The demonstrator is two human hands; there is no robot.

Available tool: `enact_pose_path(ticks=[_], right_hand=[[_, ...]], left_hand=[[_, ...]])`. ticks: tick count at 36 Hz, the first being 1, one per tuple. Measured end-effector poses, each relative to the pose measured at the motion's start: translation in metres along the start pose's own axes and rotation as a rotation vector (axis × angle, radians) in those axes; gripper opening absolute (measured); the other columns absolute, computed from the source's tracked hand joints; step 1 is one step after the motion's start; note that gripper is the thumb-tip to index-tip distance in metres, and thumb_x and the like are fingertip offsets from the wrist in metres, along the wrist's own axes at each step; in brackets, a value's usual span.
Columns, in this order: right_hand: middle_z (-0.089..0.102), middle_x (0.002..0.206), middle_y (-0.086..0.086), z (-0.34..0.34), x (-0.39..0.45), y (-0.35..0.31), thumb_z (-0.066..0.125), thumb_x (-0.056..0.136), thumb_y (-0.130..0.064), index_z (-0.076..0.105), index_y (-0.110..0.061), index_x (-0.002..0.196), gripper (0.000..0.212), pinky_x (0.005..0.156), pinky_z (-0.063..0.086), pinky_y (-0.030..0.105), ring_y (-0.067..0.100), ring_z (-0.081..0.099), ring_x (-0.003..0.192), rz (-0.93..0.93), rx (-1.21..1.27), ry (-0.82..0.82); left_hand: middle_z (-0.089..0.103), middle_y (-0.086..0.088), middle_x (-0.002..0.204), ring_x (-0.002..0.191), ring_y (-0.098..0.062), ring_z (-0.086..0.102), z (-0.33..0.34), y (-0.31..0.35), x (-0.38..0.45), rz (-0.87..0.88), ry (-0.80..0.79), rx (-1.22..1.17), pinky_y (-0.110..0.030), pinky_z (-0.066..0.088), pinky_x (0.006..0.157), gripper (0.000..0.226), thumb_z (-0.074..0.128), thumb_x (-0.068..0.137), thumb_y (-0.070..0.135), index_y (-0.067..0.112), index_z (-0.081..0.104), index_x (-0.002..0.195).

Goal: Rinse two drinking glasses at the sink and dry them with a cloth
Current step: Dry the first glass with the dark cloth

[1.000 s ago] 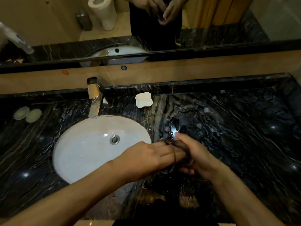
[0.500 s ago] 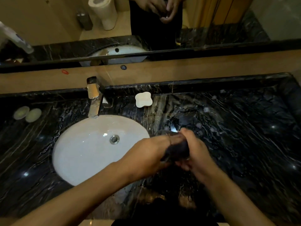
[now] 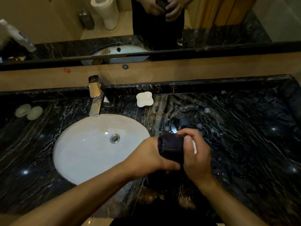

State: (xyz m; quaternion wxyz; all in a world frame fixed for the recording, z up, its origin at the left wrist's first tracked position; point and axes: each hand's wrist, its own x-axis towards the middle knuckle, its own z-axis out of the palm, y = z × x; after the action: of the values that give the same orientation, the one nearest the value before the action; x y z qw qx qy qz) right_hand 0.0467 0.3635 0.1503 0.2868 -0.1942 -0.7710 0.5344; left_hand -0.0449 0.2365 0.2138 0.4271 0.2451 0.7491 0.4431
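Both hands work just right of the sink (image 3: 78,149), above the dark marble counter (image 3: 244,144). The left hand (image 3: 146,159) clasps a dark cloth (image 3: 171,147) bunched around what is presumably a drinking glass; the glass itself is hidden. The right hand (image 3: 197,154) closes on the other end. Judgement: wet glass is rigid, slippery and breakable, so it should be held around the body through the cloth, not by the rim.

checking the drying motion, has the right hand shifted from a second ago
Yes. Judged against the sink drain, the right hand has turned upright and risen a little, now wrapping the dark cloth from its right.
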Motion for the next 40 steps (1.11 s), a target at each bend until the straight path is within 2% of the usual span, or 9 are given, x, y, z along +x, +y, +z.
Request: enact_pose_path(ticks=[4,6,11,14,20,26,31,35,40], right_hand=[[0.063,0.066,0.001,-0.010,0.022,-0.019,0.050,0.099,-0.034,0.072,-0.021,0.074,0.036,0.038,0.046,0.025,0.016,0.062,0.054,0.938,0.363,-0.430],[0.062,0.065,0.004,-0.016,0.020,-0.020,0.047,0.101,-0.042,0.074,-0.017,0.086,0.040,0.034,0.046,0.025,0.016,0.062,0.050,1.067,0.427,-0.620],[0.069,0.108,-0.015,-0.017,0.007,-0.011,0.064,0.087,-0.057,0.065,-0.037,0.110,0.031,0.076,0.052,0.021,0.006,0.065,0.103,0.504,0.314,-0.463],[0.041,0.143,-0.023,-0.022,0.006,-0.011,0.075,0.066,-0.061,0.032,-0.045,0.145,0.092,0.100,0.043,0.019,-0.002,0.044,0.127,0.044,-0.335,-0.627],[0.064,0.121,0.000,-0.004,0.003,-0.009,0.061,0.074,-0.045,0.048,-0.022,0.139,0.070,0.075,0.052,0.038,0.023,0.062,0.101,-0.258,-0.749,-0.324],[0.068,0.108,-0.021,-0.026,0.027,-0.022,0.092,0.055,-0.044,0.056,-0.037,0.123,0.077,0.083,0.048,0.019,-0.001,0.064,0.099,0.240,-0.286,-0.772],[0.073,0.101,0.005,-0.035,0.039,-0.011,0.085,0.055,-0.018,0.064,-0.006,0.112,0.062,0.083,0.053,0.044,0.025,0.067,0.092,0.535,0.289,-1.156],[0.066,0.106,0.019,-0.035,0.037,-0.009,0.074,0.062,-0.010,0.045,-0.001,0.139,0.083,0.080,0.052,0.036,0.028,0.064,0.088,0.633,0.605,-1.121],[0.061,0.111,0.038,-0.034,0.026,0.001,0.079,0.068,-0.018,0.037,-0.050,0.144,0.092,0.086,0.052,0.051,0.048,0.064,0.096,0.680,0.709,-0.831]], left_hand=[[0.064,0.015,0.126,0.105,-0.007,0.064,-0.010,-0.017,0.003,0.601,-0.027,0.862,-0.027,0.057,0.080,0.057,0.077,0.082,0.033,0.037,0.053,0.133],[0.062,0.013,0.126,0.102,-0.010,0.064,-0.017,-0.021,0.004,0.655,-0.131,0.943,-0.027,0.057,0.075,0.058,0.076,0.083,0.035,0.035,0.050,0.135],[0.075,0.003,0.085,0.073,-0.006,0.069,-0.020,-0.007,0.003,0.091,-0.093,0.183,-0.031,0.060,0.067,0.031,0.087,0.073,0.014,0.017,0.073,0.100],[0.077,-0.003,0.081,0.074,-0.014,0.072,-0.020,-0.005,0.006,-0.071,0.024,-0.112,-0.031,0.060,0.071,0.023,0.083,0.072,-0.002,0.011,0.077,0.091],[0.077,-0.014,0.090,0.079,-0.020,0.072,-0.009,0.000,0.008,-0.093,0.048,-0.115,-0.034,0.060,0.076,0.023,0.085,0.072,0.003,0.006,0.077,0.093],[0.068,0.023,0.090,0.081,0.014,0.062,-0.025,0.012,0.001,0.111,-0.188,0.448,-0.005,0.046,0.070,0.050,0.095,0.060,0.030,0.038,0.066,0.100],[0.073,0.009,0.102,0.091,-0.006,0.069,-0.047,0.027,-0.002,0.204,-0.422,0.479,-0.032,0.057,0.082,0.047,0.093,0.066,0.025,0.021,0.072,0.107],[0.073,-0.009,0.098,0.084,-0.031,0.070,-0.069,0.021,0.000,0.169,-0.319,0.246,-0.048,0.058,0.076,0.039,0.089,0.073,0.017,0.017,0.073,0.108],[0.070,-0.004,0.068,0.050,-0.019,0.060,-0.083,0.002,-0.004,0.110,0.068,-0.203,-0.026,0.051,0.050,0.040,0.084,0.064,0.030,0.032,0.075,0.103]])
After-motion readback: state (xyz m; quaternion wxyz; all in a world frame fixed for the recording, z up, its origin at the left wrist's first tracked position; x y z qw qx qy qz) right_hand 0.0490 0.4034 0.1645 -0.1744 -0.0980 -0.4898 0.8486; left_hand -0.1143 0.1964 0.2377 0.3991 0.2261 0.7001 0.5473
